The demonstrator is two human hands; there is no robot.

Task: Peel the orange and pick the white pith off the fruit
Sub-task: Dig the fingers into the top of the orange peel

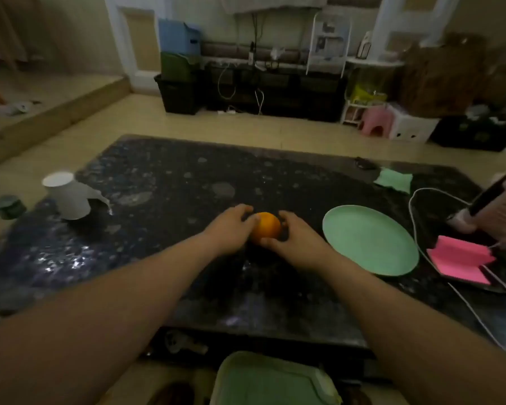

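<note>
A whole orange (265,226), its peel intact, sits at the middle of the dark speckled table (164,182). My left hand (231,229) grips it from the left, fingers curled over its top and side. My right hand (297,238) holds it from the right, thumb under the near side and fingers round the far side. The orange's lower part is hidden by my hands.
An empty green plate (370,239) lies just right of my hands. Beyond it are a pink notepad (462,258), a white cable (415,229) and a green cloth (393,179). A white upturned cup (67,195) stands at the left. A green tray (272,381) lies below the table's near edge.
</note>
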